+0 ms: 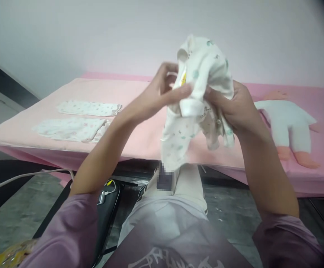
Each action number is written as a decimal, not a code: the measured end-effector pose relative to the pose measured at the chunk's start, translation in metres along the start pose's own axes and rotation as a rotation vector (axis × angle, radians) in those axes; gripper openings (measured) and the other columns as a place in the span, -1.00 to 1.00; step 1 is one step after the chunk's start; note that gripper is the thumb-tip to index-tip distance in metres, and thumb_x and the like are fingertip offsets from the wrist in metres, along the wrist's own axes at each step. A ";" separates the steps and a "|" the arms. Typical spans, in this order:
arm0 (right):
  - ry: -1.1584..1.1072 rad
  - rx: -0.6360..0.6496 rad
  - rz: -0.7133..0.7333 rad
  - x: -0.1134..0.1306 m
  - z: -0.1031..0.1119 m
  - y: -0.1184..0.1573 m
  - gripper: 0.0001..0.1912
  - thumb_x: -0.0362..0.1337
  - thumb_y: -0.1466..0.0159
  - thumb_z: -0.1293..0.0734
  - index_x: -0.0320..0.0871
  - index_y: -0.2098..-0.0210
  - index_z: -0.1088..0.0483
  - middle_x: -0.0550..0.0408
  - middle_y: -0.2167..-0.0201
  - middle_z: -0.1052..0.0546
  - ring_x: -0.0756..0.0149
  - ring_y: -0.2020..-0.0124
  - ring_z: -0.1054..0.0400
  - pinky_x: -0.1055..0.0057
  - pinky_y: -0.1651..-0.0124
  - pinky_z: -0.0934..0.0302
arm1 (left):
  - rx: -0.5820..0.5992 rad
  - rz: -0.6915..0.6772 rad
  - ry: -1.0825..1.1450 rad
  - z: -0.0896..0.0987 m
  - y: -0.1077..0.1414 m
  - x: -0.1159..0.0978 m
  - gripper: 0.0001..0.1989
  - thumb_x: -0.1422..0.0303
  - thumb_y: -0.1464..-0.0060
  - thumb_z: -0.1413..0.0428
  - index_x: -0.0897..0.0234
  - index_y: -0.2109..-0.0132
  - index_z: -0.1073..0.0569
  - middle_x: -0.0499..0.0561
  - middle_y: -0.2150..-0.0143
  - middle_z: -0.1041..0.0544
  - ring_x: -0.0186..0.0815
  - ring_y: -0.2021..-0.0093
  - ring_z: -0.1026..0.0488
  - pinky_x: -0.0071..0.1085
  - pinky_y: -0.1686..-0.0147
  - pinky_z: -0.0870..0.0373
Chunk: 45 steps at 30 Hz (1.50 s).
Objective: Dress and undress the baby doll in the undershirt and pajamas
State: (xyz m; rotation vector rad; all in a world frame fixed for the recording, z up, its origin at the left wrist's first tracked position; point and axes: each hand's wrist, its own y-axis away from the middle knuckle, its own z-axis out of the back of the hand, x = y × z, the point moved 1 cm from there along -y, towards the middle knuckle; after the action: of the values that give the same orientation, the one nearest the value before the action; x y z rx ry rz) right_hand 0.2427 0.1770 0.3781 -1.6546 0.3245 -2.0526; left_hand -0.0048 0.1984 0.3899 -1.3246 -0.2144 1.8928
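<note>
A white baby garment (214, 70) with small green and dark prints hangs bunched between my hands, above the front of the pink-covered table. My left hand (173, 85) grips its left side, the thumb lying across the cloth near a yellow tag or label (183, 78). On the other side my right hand (234, 104) pinches the fabric, with most of the fingers hidden behind it. One light cuff (192, 108) shows between the thumbs. The lower part of the cloth dangles over the table's front edge.
Two folded printed garments (89, 108) lie on the left of the pink table cover (139, 143). A baby doll (290, 119) in white clothing lies at right. Below left are a black case-like surface (113, 201) with a white cable and a yellow-capped bottle (11, 255).
</note>
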 end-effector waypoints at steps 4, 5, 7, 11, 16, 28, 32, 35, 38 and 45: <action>-0.203 -0.041 -0.226 -0.012 -0.003 0.008 -0.46 0.23 -0.39 -0.55 -0.11 -0.02 -0.61 0.03 0.13 -0.69 0.02 0.05 -0.66 0.09 -0.05 -0.61 | 0.164 0.135 0.101 -0.007 0.019 0.016 -0.29 -0.31 -0.17 -0.35 0.15 -0.14 -0.51 0.10 -0.12 -0.59 -0.04 -0.17 -0.63 -0.17 -0.06 -0.63; -0.196 -0.039 -0.257 -0.023 -0.002 0.004 -0.43 0.26 -0.39 -0.53 -0.12 -0.02 -0.59 0.01 0.13 -0.68 0.01 0.06 -0.65 0.11 -0.01 -0.61 | 0.134 0.177 0.064 -0.003 0.016 0.026 -0.37 -0.25 -0.23 -0.34 0.16 -0.12 -0.54 0.10 -0.08 -0.61 -0.06 -0.13 -0.65 -0.18 -0.04 -0.63; -0.088 -0.050 -0.268 -0.057 0.001 -0.009 -0.37 0.32 -0.36 -0.52 -0.09 -0.06 -0.55 -0.03 0.08 -0.68 -0.02 0.01 -0.63 0.13 0.02 -0.58 | 0.035 0.274 -0.034 0.008 0.003 0.055 -0.48 -0.17 -0.36 -0.24 0.19 -0.09 -0.58 0.11 -0.03 -0.64 -0.08 -0.08 -0.66 -0.19 0.00 -0.62; 0.376 -0.137 -0.362 -0.142 0.013 -0.028 -0.28 0.26 -0.28 -0.56 -0.09 -0.17 -0.44 -0.11 -0.07 -0.66 0.03 -0.01 -0.57 0.16 -0.04 -0.47 | -0.011 0.545 -0.279 0.029 -0.015 0.143 -0.44 -0.21 -0.38 -0.17 0.20 -0.08 -0.61 0.19 -0.16 -0.67 0.03 -0.16 -0.65 -0.16 -0.05 -0.60; 0.696 -0.006 -0.281 -0.190 0.007 -0.031 -0.53 0.21 -0.45 -0.39 -0.10 0.07 -0.45 -0.10 0.01 -0.64 0.08 0.08 -0.49 0.16 -0.06 -0.31 | 0.069 0.796 -0.491 0.031 0.011 0.219 -0.36 -0.20 -0.09 -0.39 0.16 -0.09 -0.60 0.25 -0.25 -0.65 0.16 -0.20 -0.63 -0.10 -0.07 -0.54; 1.037 0.574 -0.307 -0.212 -0.074 -0.102 -0.62 0.02 -0.51 -0.35 -0.18 -0.05 -0.41 -0.32 -0.05 -0.64 -0.15 -0.01 -0.51 0.14 0.01 -0.28 | 0.371 0.897 -0.667 0.051 0.038 0.247 -0.45 -0.26 -0.01 -0.34 0.14 0.37 -0.51 0.24 0.14 -0.62 0.20 0.03 -0.62 -0.03 0.09 -0.49; 0.920 0.392 -0.328 -0.221 -0.026 -0.111 -0.77 -0.07 -0.49 -0.33 -0.10 0.16 -0.42 -0.15 0.14 -0.65 0.03 0.18 -0.48 0.22 0.13 -0.26 | 0.333 0.946 -0.426 0.072 0.046 0.243 -0.44 -0.29 -0.02 -0.35 0.11 0.30 -0.53 0.15 0.24 -0.64 0.09 0.16 -0.64 -0.13 0.24 -0.46; 0.720 0.039 -0.308 -0.235 0.049 -0.116 -0.74 -0.02 -0.47 -0.34 -0.03 0.26 -0.40 -0.05 0.32 -0.61 0.14 0.34 -0.39 0.21 0.19 -0.26 | 0.153 0.905 -0.292 0.091 0.046 0.244 -0.41 -0.29 0.01 -0.39 0.11 0.19 -0.56 0.11 0.17 -0.68 0.02 0.09 -0.65 -0.18 0.19 -0.51; 0.648 -0.096 -0.382 -0.262 0.113 -0.118 -0.72 -0.02 -0.43 -0.39 0.02 0.35 -0.36 0.03 0.52 -0.52 0.21 0.51 -0.30 0.16 0.26 -0.23 | -0.018 0.866 -0.248 0.113 0.035 0.257 -0.39 -0.23 0.06 -0.48 0.13 0.14 -0.58 0.12 0.10 -0.68 -0.02 0.06 -0.64 -0.19 0.14 -0.54; 0.656 -0.134 -0.581 -0.315 0.118 -0.117 -0.82 -0.28 -0.41 -0.35 -0.13 0.01 -0.45 -0.09 0.27 -0.70 0.20 0.41 -0.53 0.23 0.20 -0.37 | -0.293 0.765 -0.383 0.118 -0.026 0.324 -0.37 -0.12 0.14 -0.56 0.20 0.09 -0.60 0.16 -0.04 -0.71 -0.02 -0.01 -0.63 -0.23 0.09 -0.52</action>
State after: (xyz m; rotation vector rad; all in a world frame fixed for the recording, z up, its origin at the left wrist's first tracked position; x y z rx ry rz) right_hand 0.3795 0.4494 0.1933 -1.1750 0.2039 -3.0583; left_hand -0.1346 0.4721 0.2241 -1.3266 -0.1968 2.8569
